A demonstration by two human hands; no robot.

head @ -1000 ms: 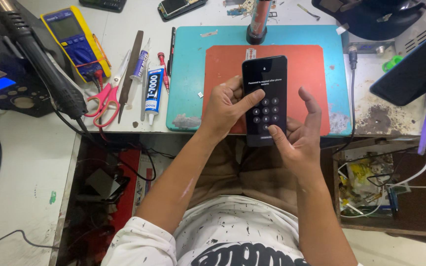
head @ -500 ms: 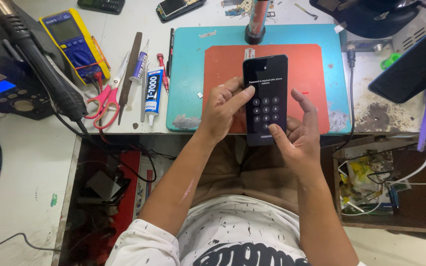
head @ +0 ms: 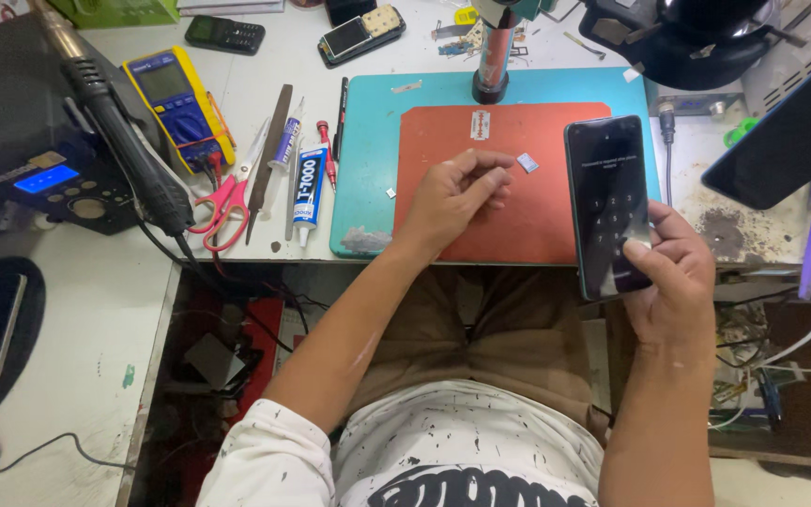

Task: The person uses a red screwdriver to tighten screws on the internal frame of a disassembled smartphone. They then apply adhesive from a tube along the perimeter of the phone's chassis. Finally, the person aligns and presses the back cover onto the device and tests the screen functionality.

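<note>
Now; right hand [head: 673, 272] grips dark phone [head: 609, 202]; left hand [head: 452, 192] loosely curled, holding nothing, resting on red mat [head: 537, 225]

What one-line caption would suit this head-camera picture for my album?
Right hand holds a dark phone showing a keypad, while the left hand rests on the red mat at a cluttered repair bench.

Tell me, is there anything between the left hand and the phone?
Nothing tall. The left hand rests on the red mat; the right hand holds the phone beside it. Only a small grey chip lies on the mat between them.
</note>
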